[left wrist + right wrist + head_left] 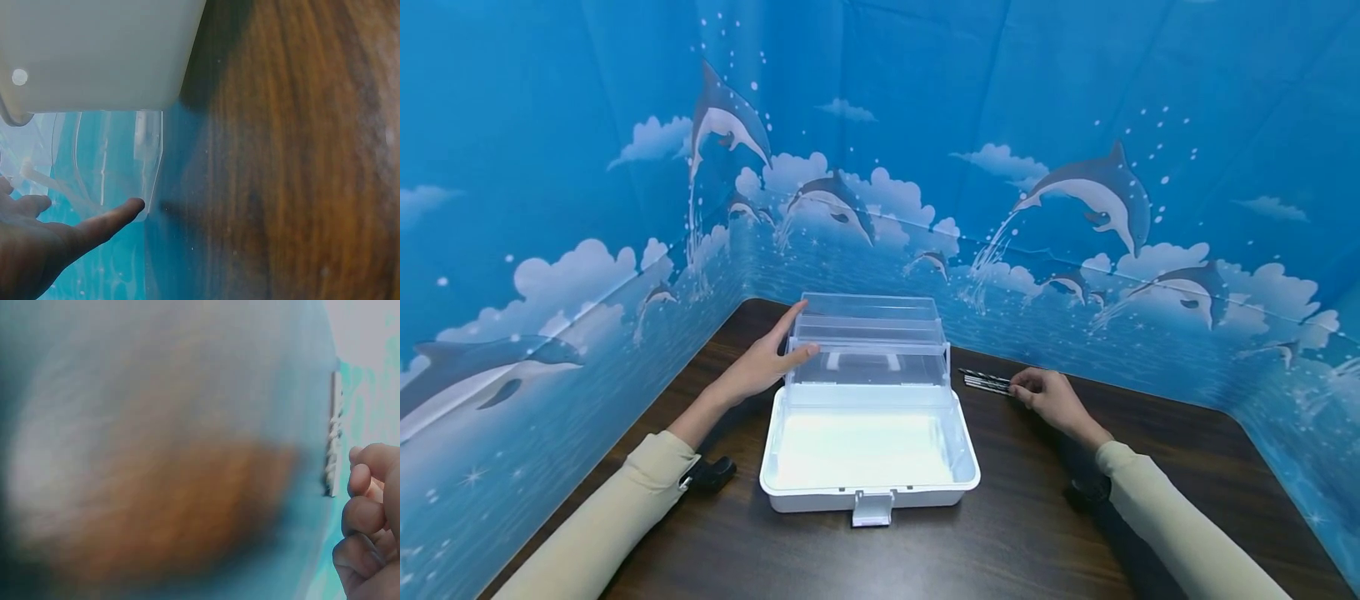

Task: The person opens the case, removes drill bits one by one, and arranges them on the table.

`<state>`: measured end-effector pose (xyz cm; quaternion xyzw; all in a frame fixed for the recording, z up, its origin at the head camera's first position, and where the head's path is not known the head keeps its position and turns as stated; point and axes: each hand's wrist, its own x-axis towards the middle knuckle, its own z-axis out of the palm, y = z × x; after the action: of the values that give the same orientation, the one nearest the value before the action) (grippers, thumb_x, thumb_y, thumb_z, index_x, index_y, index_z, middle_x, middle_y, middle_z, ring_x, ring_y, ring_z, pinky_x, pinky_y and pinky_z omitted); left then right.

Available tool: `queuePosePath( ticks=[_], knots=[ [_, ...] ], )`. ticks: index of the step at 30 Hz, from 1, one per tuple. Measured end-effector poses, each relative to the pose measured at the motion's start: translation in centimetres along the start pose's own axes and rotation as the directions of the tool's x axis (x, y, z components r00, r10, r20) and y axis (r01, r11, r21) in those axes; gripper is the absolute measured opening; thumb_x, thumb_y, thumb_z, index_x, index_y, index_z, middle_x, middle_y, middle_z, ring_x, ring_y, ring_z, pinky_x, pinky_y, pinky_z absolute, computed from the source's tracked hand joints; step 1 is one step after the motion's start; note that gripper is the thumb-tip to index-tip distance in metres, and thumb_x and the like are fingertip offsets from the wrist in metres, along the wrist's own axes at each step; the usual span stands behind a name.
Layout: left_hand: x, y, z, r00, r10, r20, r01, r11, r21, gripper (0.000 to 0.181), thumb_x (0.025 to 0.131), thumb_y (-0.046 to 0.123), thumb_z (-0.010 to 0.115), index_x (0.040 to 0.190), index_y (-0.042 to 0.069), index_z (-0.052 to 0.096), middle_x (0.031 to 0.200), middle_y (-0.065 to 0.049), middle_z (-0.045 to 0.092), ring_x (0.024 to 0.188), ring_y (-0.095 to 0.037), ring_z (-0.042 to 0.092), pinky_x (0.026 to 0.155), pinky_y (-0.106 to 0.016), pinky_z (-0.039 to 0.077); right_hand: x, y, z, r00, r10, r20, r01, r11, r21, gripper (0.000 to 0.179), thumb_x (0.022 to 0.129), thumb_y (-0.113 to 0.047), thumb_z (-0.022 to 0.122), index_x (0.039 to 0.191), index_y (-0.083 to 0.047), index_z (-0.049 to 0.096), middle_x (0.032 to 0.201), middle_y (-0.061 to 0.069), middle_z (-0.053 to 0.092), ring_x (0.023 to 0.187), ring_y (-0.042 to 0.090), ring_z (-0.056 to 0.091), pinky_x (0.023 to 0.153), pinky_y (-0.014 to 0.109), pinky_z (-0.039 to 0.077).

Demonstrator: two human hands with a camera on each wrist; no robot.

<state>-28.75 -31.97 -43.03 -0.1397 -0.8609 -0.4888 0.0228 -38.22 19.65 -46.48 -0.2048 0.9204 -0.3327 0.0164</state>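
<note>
A white box point(880, 498) with a clear hinged lid point(868, 329) stands raised in the head view, its front latch point(872, 508) hanging down. My left hand point(763, 358) is at the lid's left edge, thumb and fingers spread and fairly straight. In the left wrist view a fingertip point(134, 204) meets the lid's corner. To the right of the box lie several thin drill bits point(985, 382), dark and silver. My right hand point(1051, 398) has its fingers curled at their right end; I cannot tell if it pinches one. One spiral bit point(334, 434) shows beside those fingers.
Everything stands on a dark wood-grain table point(925, 558). A blue curtain point(880, 125) printed with dolphins rises behind and on both sides. Black wrist gear point(711, 473) sits under the left wrist. The right wrist view is largely blurred.
</note>
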Motion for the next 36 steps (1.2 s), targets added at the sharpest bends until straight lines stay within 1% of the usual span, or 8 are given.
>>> queuePosePath(
  ticks=[5, 9, 15, 18, 23, 28, 31, 36],
  knots=[
    [0.0, -0.1, -0.1, 1.000, -0.005, 0.005, 0.005, 1.000, 0.005, 0.085, 0.101, 0.053, 0.059, 0.163, 0.044, 0.002, 0.169, 0.003, -0.001, 0.152, -0.040, 0.010, 0.105, -0.077, 0.022, 0.8, -2.1, -0.5, 1.000, -0.014, 0.006, 0.013, 0.998, 0.057, 0.021, 0.102, -0.019, 0.066, 0.115, -0.004, 0.073, 0.086, 0.010, 0.067, 0.073, 0.028, 0.059, 0.060, 0.040, 0.049],
    [0.0, -0.4, -0.1, 1.000, -0.010, 0.005, 0.010, 1.000, 0.002, 0.085, 0.101, 0.053, 0.059, 0.163, 0.045, 0.002, 0.169, 0.004, 0.000, 0.152, -0.039, 0.010, 0.106, -0.077, 0.022, 1.7, -4.5, -1.3, 0.996, -0.086, -0.013, 0.087, 0.995, 0.056, 0.030, 0.103, -0.028, 0.066, 0.119, -0.004, 0.072, 0.087, 0.016, 0.066, 0.072, 0.031, 0.058, 0.060, 0.041, 0.048],
    [-0.1, -0.4, -0.4, 1.000, 0.001, -0.005, -0.001, 1.000, 0.015, 0.085, 0.100, 0.053, 0.059, 0.163, 0.044, 0.003, 0.169, 0.003, 0.000, 0.152, -0.039, 0.011, 0.105, -0.077, 0.022, 3.4, -10.0, -2.2, 0.971, -0.232, -0.054, 0.234, 0.971, 0.047, 0.032, 0.103, -0.037, 0.062, 0.118, -0.011, 0.072, 0.083, 0.006, 0.067, 0.073, 0.039, 0.060, 0.060, 0.043, 0.047],
    [-0.2, -0.3, -0.5, 1.000, 0.005, -0.006, -0.005, 1.000, 0.019, 0.085, 0.101, 0.053, 0.059, 0.164, 0.042, 0.003, 0.170, 0.001, 0.000, 0.151, -0.041, 0.011, 0.105, -0.078, 0.022, 4.3, -13.3, -2.2, 0.954, -0.298, -0.048, 0.300, 0.952, 0.065, 0.031, 0.103, -0.038, 0.062, 0.118, -0.013, 0.073, 0.080, 0.003, 0.065, 0.070, 0.037, 0.057, 0.060, 0.043, 0.044],
    [-0.1, -0.4, -0.5, 1.000, -0.007, -0.011, 0.007, 1.000, 0.013, 0.086, 0.100, 0.053, 0.060, 0.164, 0.041, 0.002, 0.170, -0.001, 0.001, 0.151, -0.042, 0.011, 0.104, -0.078, 0.022, 6.1, -18.2, -1.1, 0.906, -0.422, 0.034, 0.419, 0.906, 0.063, 0.024, 0.104, -0.030, 0.064, 0.116, -0.013, 0.075, 0.075, 0.007, 0.063, 0.060, 0.025, 0.050, 0.056, 0.040, 0.040],
    [0.1, -0.4, -0.2, 1.000, -0.006, -0.006, 0.006, 1.000, -0.001, 0.085, 0.101, 0.052, 0.059, 0.163, 0.042, 0.002, 0.170, 0.000, 0.001, 0.151, -0.042, 0.010, 0.105, -0.078, 0.021, 7.4, -21.3, 0.5, 0.849, -0.503, 0.161, 0.508, 0.861, 0.012, 0.019, 0.103, -0.020, 0.065, 0.113, -0.008, 0.076, 0.072, 0.006, 0.062, 0.055, 0.020, 0.048, 0.054, 0.036, 0.039],
    [0.0, -0.3, 0.0, 1.000, -0.006, -0.002, 0.006, 1.000, -0.002, 0.085, 0.100, 0.053, 0.059, 0.163, 0.044, 0.003, 0.169, 0.001, 0.001, 0.151, -0.041, 0.010, 0.105, -0.078, 0.021, 8.0, -22.3, 1.4, 0.833, -0.507, 0.222, 0.521, 0.853, -0.006, 0.016, 0.102, -0.018, 0.066, 0.111, -0.009, 0.076, 0.069, 0.003, 0.061, 0.055, 0.019, 0.048, 0.054, 0.035, 0.039],
    [-0.1, -0.1, -0.1, 1.000, -0.009, -0.003, 0.009, 1.000, -0.006, 0.085, 0.100, 0.054, 0.060, 0.162, 0.047, 0.003, 0.169, 0.004, 0.002, 0.152, -0.038, 0.010, 0.106, -0.077, 0.021, 8.7, -23.5, 2.5, 0.819, -0.483, 0.309, 0.514, 0.857, -0.023, 0.013, 0.102, -0.017, 0.067, 0.110, -0.012, 0.076, 0.070, -0.001, 0.062, 0.059, 0.019, 0.054, 0.057, 0.034, 0.044]
  ],
)
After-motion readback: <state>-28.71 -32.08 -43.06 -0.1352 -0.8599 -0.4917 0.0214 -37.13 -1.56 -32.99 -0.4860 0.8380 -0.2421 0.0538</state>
